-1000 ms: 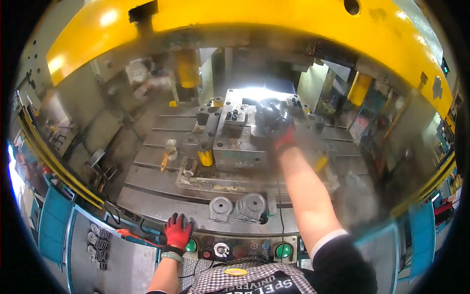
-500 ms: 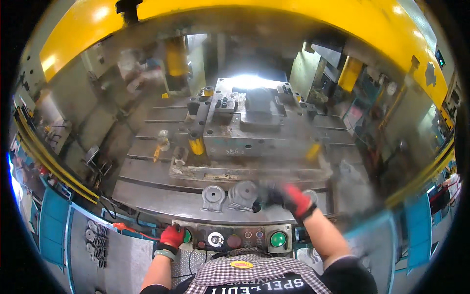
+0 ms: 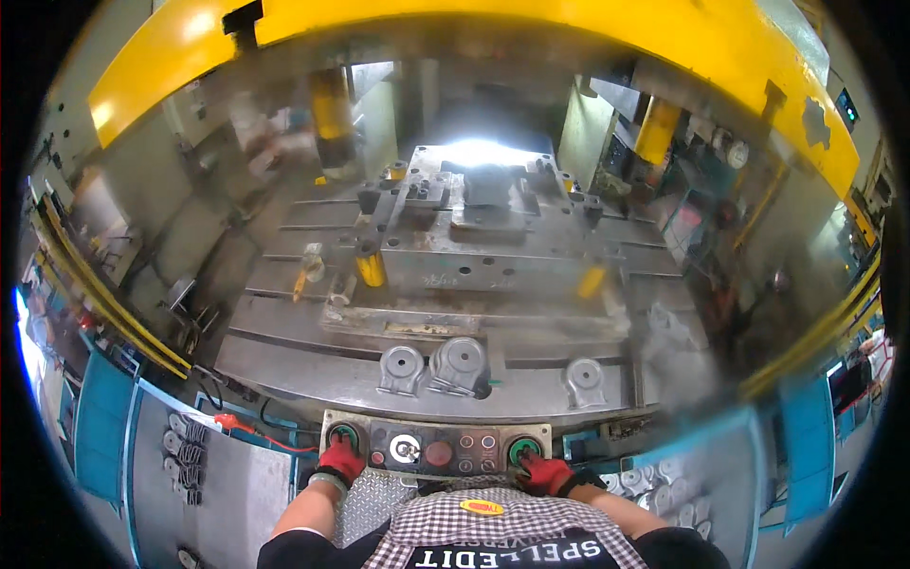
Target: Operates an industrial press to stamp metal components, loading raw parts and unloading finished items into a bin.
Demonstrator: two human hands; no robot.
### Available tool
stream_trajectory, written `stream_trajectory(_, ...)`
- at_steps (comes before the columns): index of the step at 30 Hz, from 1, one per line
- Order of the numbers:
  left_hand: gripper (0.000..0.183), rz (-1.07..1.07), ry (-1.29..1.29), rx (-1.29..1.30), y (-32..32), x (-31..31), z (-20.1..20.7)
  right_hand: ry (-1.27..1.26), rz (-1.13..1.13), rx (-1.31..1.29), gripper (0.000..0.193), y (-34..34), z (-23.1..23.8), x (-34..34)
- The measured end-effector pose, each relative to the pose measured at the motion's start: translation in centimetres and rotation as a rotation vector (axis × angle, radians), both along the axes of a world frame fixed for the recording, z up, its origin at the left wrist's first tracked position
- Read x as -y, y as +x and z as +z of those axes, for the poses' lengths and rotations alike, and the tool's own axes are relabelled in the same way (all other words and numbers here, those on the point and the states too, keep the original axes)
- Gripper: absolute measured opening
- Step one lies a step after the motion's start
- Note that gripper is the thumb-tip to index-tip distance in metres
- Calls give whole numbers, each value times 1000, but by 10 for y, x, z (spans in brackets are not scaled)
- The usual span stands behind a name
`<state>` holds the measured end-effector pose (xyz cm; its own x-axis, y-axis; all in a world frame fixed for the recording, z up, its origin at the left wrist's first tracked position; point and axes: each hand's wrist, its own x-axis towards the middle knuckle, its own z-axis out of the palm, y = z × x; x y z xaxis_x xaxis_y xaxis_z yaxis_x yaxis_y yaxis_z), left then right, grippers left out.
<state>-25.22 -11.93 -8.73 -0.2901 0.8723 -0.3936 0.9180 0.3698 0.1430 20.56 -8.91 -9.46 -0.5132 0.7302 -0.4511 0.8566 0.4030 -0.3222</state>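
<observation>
Both of my hands wear red gloves with dark fingers and rest at a control panel (image 3: 389, 429). My left hand (image 3: 341, 461) reaches its fingers onto the left green push button (image 3: 345, 434). Over the right green push button (image 3: 524, 448) lies my right hand (image 3: 544, 473), fingers stretched forward. Neither hand holds a thing. Beyond the panel, grey metal brackets with round, holed heads lie on the press bed: a left bracket (image 3: 402, 368), overlapping middle brackets (image 3: 461, 360) and a right bracket (image 3: 586, 381).
A steel die block (image 3: 445, 270) with yellow posts sits on the slotted press bed (image 3: 275, 365), under a yellow press frame (image 3: 531, 17). A yellow-handled brush (image 3: 301, 281) lies at its left. More brackets rest on the left side table (image 3: 242, 479) and right side table (image 3: 730, 465).
My right hand has come down from the press bed beside the brackets to the right green button, uncovering the right bracket. My left hand stays at the left button. The view has shifted slightly.
</observation>
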Motion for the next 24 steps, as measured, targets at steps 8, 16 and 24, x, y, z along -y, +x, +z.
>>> stream_trajectory(8, 82, 35, -21, 54, 4, -1, 12, -25, -23, 34, 63, -4, 5, -2)
stream_trajectory(16, 75, 17, 7, 7, 7, 0, 14, 65, -21, 6, 59, -2, -2, 3)
stream_trajectory(24, 77, 41, 8, 29, 5, 0, 11, -7, -7, 20, 64, -2, 8, 1)
